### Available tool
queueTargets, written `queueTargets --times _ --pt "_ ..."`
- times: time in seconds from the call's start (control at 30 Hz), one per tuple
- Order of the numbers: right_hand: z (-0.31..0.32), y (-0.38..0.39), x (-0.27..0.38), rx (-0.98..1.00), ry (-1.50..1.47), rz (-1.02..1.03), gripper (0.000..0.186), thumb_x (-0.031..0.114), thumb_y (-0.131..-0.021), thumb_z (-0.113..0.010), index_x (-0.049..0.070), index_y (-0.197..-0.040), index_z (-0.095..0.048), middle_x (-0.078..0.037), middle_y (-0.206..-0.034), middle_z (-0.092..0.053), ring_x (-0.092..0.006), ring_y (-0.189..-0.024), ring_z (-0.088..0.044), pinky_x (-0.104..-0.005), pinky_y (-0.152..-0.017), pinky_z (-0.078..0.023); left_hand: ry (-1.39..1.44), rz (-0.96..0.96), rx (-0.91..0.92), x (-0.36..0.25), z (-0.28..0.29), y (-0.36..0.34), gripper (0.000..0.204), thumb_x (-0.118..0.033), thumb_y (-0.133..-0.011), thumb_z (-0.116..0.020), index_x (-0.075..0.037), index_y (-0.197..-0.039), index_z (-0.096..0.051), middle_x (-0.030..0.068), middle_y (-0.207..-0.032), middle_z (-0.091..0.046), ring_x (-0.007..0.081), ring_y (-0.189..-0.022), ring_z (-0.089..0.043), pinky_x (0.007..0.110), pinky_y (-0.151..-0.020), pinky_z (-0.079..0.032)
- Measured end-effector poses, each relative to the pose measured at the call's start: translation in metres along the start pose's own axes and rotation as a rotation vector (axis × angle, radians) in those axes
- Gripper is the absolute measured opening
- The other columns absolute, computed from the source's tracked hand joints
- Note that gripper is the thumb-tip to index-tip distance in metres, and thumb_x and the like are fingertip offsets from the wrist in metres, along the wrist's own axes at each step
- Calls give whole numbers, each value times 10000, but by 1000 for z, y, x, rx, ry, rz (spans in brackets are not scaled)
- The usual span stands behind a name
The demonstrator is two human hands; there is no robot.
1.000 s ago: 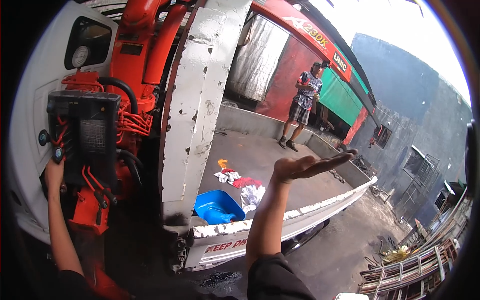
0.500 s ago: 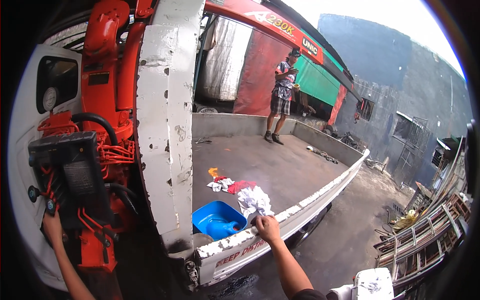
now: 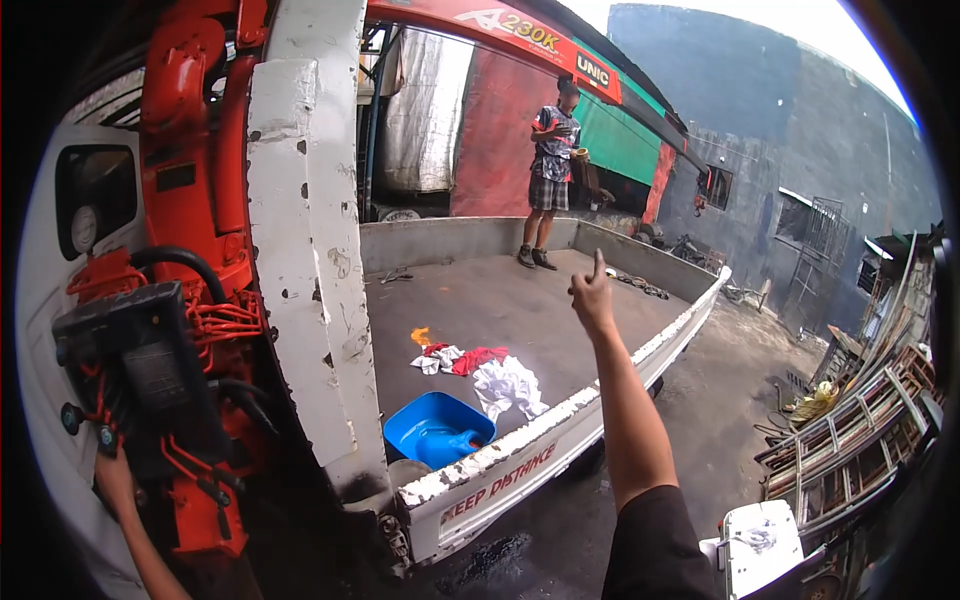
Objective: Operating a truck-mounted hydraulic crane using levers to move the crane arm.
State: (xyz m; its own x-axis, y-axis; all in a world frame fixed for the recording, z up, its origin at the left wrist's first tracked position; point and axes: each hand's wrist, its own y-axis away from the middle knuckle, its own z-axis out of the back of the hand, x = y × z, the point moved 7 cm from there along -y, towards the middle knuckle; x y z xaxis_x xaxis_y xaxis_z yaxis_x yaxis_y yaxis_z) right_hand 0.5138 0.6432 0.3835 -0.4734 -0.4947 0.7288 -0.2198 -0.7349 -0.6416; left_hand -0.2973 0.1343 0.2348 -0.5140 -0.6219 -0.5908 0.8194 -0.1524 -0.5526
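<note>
My left hand point(image 3: 114, 476) is closed around a dark-knobbed control lever point(image 3: 106, 438) at the lower side of the crane's black control box point(image 3: 140, 370). My right hand point(image 3: 592, 295) is raised over the truck bed with its index finger stretched upward and the other fingers curled. Nothing is in it. Below and left of that arm runs the bed's chipped white side wall point(image 3: 520, 470). The red crane column point(image 3: 185, 130) rises above the control box, and its red boom point(image 3: 480, 28) reaches across to the right, ending near a hook point(image 3: 700, 200).
A person point(image 3: 550, 165) stands on the truck bed point(image 3: 470, 290). A blue cut-open container point(image 3: 425, 425) and white and red cloths point(image 3: 505, 385) lie near the side wall. A chain point(image 3: 640, 285) rests farther back. Ladders point(image 3: 850, 440) and a white chair point(image 3: 762, 535) stand at the right.
My right hand has let go of the side wall and risen, pointing upward. My left hand stays at the lever. The view has shifted slightly, and the person on the bed has lowered their head.
</note>
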Motion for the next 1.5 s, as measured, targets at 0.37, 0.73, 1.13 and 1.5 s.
queueTargets --times 0.37,0.73,1.13,1.5 --pt "90 -144 154 80 861 -20 989 515 -836 -574 54 -1577 -109 -205 -1401 -546 -327 -1311 -523 -405 -1084 -414 -40 -2 55 -19 10 11 390 -317 -909 -610 24 -1094 -644 288 -1058 -657 465 -1041 -605 517 -845 -482" --pt "113 -143 175 55 875 -23 901 363 -825 -597 188 -1590 -153 -170 -1431 -531 -316 -1315 -524 -425 -1078 -424 -61 -8 -5 13 -7 -3 387 -312 -914 -607 4 -1134 -646 272 -1080 -660 453 -1043 -610 520 -840 -477" --pt "-49 123 12 678 613 136 447 392 -871 -609 223 -1285 -627 -130 -1075 -722 -331 -1048 -668 -439 -922 -523 -23 3 3 -6 1 5 399 -313 -909 -629 -4 -1161 -648 272 -1090 -661 445 -1050 -615 495 -859 -477" --pt "-98 249 -63 753 586 167 477 502 -934 -475 143 -1125 -725 -127 -846 -735 -290 -909 -687 -377 -983 -405 -38 0 -24 10 1 -3 393 -309 -904 -638 -13 -1162 -653 250 -1063 -681 444 -1037 -624 497 -848 -483"
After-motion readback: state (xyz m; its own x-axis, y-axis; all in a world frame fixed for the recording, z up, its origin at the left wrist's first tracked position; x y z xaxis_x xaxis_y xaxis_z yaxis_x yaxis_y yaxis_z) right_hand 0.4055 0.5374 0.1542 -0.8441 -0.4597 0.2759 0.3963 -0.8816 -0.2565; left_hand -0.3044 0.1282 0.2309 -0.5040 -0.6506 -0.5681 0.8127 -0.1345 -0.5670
